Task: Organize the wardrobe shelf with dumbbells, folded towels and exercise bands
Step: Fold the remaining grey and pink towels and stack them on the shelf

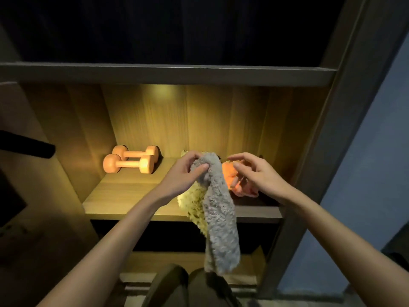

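Pinching the grey towel (219, 218) at its top, left hand (186, 171) lets it hang past the shelf (124, 191) front, over a yellow towel (192, 202). Right hand (254, 173) is loosely curled and holds nothing, above an orange item (230, 176), band or cloth unclear. 2 orange dumbbells (130, 162) sit back left. Step looks like towel folding. Next, the right hand needs the free edge.

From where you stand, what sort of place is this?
Most likely a home wardrobe: a lit wooden shelf inside a tall cabinet, two orange dumbbells stored on it, and a grey towel gripped by the left hand in front of it.
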A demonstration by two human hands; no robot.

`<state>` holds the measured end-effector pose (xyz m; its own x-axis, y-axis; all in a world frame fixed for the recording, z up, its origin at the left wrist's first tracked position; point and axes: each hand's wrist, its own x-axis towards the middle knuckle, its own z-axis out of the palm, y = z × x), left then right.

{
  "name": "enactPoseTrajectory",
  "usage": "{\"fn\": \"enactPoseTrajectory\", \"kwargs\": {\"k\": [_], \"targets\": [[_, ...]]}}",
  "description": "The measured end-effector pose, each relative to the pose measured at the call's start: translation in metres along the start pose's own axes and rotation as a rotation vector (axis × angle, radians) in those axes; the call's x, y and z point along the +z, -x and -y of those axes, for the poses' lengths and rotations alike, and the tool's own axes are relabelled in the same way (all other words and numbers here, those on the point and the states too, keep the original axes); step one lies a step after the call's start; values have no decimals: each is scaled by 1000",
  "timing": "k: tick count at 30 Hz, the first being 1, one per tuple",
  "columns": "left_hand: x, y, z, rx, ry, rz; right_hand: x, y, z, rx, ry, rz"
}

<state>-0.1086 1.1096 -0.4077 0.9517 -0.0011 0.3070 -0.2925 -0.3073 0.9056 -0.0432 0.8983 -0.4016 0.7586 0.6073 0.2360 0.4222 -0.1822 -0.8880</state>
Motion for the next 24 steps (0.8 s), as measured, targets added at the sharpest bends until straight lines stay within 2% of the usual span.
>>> {"fn": "enactPoseTrajectory", "kwargs": {"k": [2, 5, 9, 18, 22, 24], "targets": [[-10, 11, -8, -32, -14, 97, 9, 1, 6, -36, 52, 0], [-23, 28, -21, -37, -67, 112, 28, 2, 17, -6, 150, 127], [-38, 45, -31, 26, -186, 27, 52, 4, 20, 12, 211, 311], [-72, 58, -30, 33, -92, -254, 71, 12, 17, 133, 70, 484], [-75, 59, -33, 64, -108, -248, 77, 16, 16, 43, 234, 505], [-77, 58, -34, 68, -126, -320, 80, 15, 13, 25, 297, 497]]}}
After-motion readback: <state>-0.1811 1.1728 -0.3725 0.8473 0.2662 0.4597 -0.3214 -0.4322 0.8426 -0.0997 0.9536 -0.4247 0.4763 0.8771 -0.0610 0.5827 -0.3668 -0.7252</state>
